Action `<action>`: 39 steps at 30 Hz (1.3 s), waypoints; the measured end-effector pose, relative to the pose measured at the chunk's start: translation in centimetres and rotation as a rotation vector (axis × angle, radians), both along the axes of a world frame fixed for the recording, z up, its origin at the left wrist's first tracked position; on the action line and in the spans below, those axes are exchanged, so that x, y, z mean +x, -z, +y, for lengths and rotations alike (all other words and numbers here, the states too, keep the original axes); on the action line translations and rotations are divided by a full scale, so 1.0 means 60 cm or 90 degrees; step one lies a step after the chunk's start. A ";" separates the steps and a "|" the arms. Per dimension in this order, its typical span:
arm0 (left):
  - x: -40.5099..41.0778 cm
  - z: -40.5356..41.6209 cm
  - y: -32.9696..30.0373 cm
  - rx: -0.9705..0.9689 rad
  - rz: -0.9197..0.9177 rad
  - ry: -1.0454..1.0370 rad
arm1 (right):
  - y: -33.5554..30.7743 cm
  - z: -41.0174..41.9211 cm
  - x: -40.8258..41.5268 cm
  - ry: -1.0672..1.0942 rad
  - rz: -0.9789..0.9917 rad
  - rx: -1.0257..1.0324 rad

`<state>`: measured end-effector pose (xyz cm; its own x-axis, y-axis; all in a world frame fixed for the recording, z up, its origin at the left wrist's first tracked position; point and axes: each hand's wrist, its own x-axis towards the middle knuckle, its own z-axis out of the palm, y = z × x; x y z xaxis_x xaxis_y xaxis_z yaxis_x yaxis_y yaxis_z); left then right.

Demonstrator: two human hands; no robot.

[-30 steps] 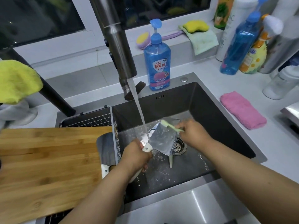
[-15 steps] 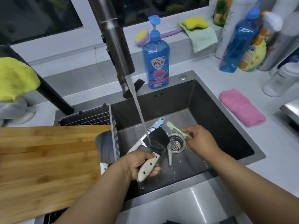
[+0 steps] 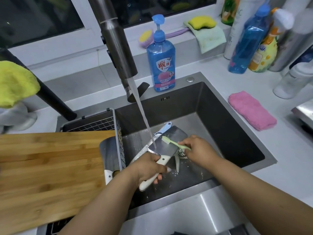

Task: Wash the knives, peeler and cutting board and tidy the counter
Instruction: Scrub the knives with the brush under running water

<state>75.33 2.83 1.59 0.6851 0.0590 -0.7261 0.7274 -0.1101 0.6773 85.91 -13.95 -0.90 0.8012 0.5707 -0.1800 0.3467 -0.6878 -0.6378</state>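
My left hand [image 3: 149, 168] grips the white handle of a cleaver [image 3: 171, 141], holding its wide blade flat under the tap's running water in the sink [image 3: 228, 129]. My right hand [image 3: 196, 148] pinches a green toothbrush [image 3: 172, 143] whose bristles rest on the blade. A blue-handled peeler [image 3: 165, 127] and a slim white-handled knife [image 3: 142, 152] lie on the sink floor behind the cleaver. Another cleaver [image 3: 110, 155] stands in the wire rack [image 3: 116, 126]. The bamboo cutting board [image 3: 49, 172] lies across the rack at left.
A blue dish-soap bottle [image 3: 160, 60] stands behind the sink beside the tap [image 3: 118, 46]. A pink cloth [image 3: 250, 110] lies on the right counter. Bottles [image 3: 250, 39] crowd the back right corner. A sponge on a cloth [image 3: 203, 22] sits on the sill. A yellow cloth [image 3: 15, 82] hangs at left.
My left hand has turned the cleaver so its blade lies flat and broad under the stream. My right hand has brought the toothbrush onto the blade.
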 end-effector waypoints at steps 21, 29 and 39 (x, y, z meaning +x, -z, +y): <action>-0.032 0.008 -0.020 0.012 -0.050 0.042 | -0.014 -0.017 0.064 0.061 -0.061 -0.065; -0.036 0.022 -0.019 0.008 -0.065 0.014 | -0.037 0.000 -0.010 -0.019 -0.003 0.010; -0.044 0.035 -0.019 -0.001 -0.051 -0.008 | -0.019 -0.026 0.025 0.081 -0.036 -0.060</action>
<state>72.69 4.91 2.70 0.7401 0.0678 -0.6691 0.6723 -0.1002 0.7335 87.38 -15.52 0.25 0.8760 0.4471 -0.1810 0.2865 -0.7841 -0.5506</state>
